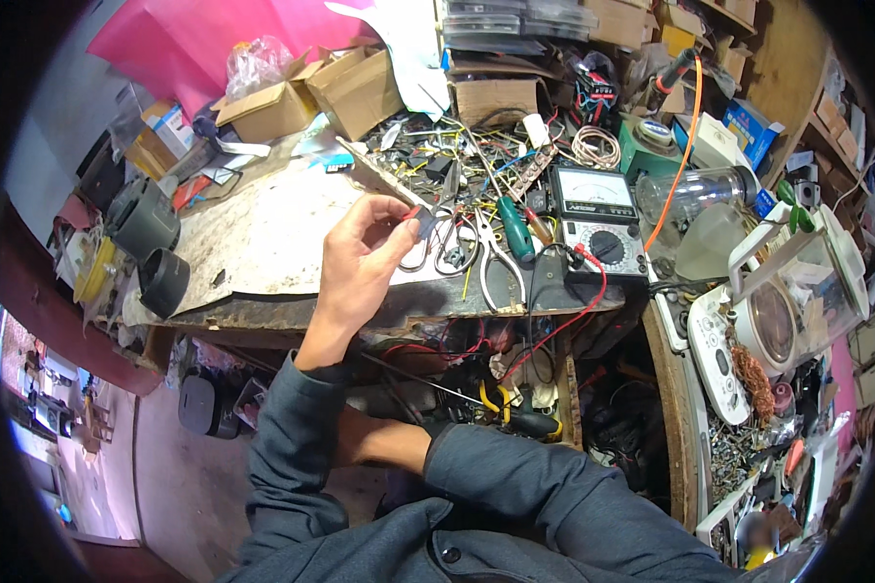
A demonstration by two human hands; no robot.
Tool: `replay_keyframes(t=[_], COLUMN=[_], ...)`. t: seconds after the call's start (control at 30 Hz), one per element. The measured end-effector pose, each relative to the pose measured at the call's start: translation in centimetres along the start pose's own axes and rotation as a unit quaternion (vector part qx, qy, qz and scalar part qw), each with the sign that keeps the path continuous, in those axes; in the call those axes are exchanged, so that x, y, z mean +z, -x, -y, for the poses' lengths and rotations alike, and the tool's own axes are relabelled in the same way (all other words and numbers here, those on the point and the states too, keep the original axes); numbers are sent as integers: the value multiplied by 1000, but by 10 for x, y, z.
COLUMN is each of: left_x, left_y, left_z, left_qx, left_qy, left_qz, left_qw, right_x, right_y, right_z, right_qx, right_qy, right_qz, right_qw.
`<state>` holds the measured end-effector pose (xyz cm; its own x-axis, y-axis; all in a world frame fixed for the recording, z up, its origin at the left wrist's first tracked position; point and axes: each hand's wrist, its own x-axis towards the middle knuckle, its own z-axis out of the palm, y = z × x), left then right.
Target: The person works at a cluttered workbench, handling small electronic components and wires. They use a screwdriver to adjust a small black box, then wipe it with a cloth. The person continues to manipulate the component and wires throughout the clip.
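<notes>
Raised over the front edge of the workbench (262, 223), my left hand (355, 257) pinches a small black-and-red part (421, 219) between thumb and fingertips. Its exact kind is too small to make out. Just right of it lie scissors (454, 243) and pliers with pale handles (497, 262). A green-handled screwdriver (515, 229) rests beyond the pliers. My right forearm crosses low under my left arm, and the bare part of my right hand (379, 442) runs behind the left sleeve, so its fingers are hidden.
An analog multimeter (598, 219) with red and black leads stands right of the tools. Loose scrap parts (428, 146) are heaped behind. A dark cup-shaped housing (164, 282) sits at the left edge. An open drawer (515, 394) with tools lies below; a blender jug (817, 282) stands right.
</notes>
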<state>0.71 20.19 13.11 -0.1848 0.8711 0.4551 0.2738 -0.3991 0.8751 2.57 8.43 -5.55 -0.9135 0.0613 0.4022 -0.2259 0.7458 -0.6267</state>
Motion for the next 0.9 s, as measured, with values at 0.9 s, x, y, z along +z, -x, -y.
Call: replay_keyframes(t=[0.9], left_x=[-39], left_y=[76], left_z=[7], left_qx=[-120], left_qy=[281], left_qz=[-75], left_qw=[949], right_x=[-8], right_y=[17], right_z=[-11], right_qx=[10], right_qy=[-29], right_qz=[60], right_qw=[998])
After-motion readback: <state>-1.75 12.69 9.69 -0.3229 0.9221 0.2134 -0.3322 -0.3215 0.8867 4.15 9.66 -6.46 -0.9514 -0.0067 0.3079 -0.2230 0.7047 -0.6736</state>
